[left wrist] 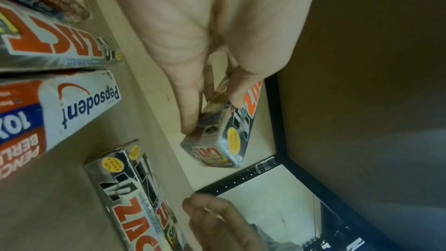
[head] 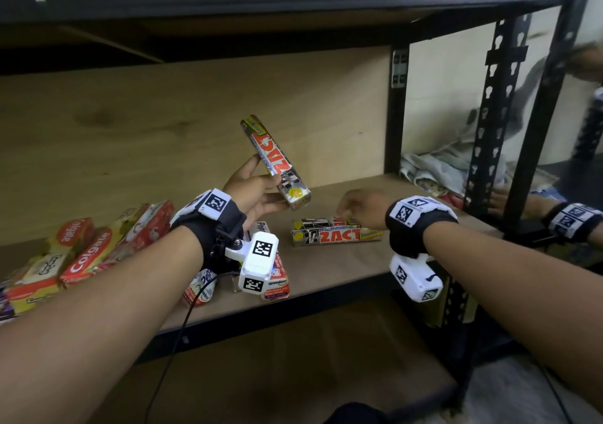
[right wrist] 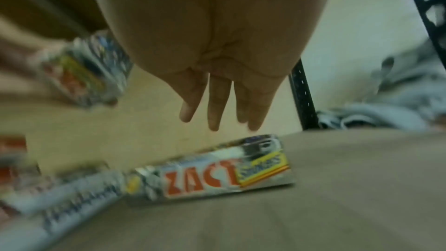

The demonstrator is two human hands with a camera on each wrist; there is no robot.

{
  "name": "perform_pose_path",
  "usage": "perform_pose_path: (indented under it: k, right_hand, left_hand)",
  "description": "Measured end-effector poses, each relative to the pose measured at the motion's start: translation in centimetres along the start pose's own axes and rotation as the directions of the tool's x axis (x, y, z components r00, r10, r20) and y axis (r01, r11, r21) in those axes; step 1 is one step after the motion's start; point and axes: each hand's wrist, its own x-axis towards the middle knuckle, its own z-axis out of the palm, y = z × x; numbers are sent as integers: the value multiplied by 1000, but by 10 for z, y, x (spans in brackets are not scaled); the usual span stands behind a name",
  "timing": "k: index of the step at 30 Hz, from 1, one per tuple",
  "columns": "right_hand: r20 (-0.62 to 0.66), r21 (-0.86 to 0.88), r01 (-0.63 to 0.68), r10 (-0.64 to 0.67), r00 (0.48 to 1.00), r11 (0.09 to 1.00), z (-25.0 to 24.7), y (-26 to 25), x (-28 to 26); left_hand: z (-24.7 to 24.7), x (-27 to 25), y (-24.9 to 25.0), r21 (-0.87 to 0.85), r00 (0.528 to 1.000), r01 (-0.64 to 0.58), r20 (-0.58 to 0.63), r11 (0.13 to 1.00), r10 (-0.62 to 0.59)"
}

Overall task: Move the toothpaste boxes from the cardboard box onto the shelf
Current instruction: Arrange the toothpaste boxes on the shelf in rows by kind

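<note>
right hand (right wrist: 217, 75): fingers straight, empty | above zact box (right wrist: 217, 173) lying on shelf (right wrist: 362, 188)

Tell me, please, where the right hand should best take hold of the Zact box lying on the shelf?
Probably across its long sides near the middle, from above. The Zact box on the shelf lies flat and lengthwise on the shelf board, top face clear, and the right hand hovers over its right end with straight fingers.
</note>
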Motion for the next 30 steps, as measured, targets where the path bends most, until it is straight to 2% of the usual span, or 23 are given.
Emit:
perform_pose_path:
  k: [1,2,3,4,5,6,10,16,20,26,28,30]
  right_hand:
    - [-10,207,-11,13,1000,978,-1,-5,-1]
    - [18,411,-47,44,999,911,-4,-12,-6]
    - [70,587,-93,64,996,804,-7,-18,-10]
    - [112,698,-126,66,991,705,-12,-26,-16]
    - [131,746,-133,53,990,653,-16,-32,-22]
    - [134,752,-119,27,991,649,-21,-38,-27]
    - [88,677,-18,-56,995,735,-30,-52,-44]
    - [20,704,5,-27,999,710,-35,-54,-55]
    - [-60,705,57,-21,998,707,-41,-49,-65]
    - [-158,584,95,-3,988,806,-48,-35,-67]
    - [-125,614,81,-5,992,785,-48,-29,-67]
    - [-42,728,39,-12,999,684,-48,-25,-70]
  left_hand:
    - [0,0,0,3,1000,-12,3,1000,12]
    - [2,-1,1,2,1000,-25,7,1000,25]
    - [5,-4,1,0,999,-34,12,999,34]
    - [7,-7,1,4,999,-44,22,999,44]
    - [10,-9,1,9,998,-55,35,998,55]
    - [13,-12,1,14,996,-68,51,998,67]
    - [22,-21,-2,-25,990,-104,89,994,105]
    - [26,-31,1,-141,980,-152,107,978,167]
    - [21,-35,11,-245,967,-231,51,942,251]
    - [6,-37,20,-279,955,-288,-10,916,298]
    - [4,-36,18,-258,955,-289,-5,922,298]
    - [1,-34,15,-249,960,-265,21,932,279]
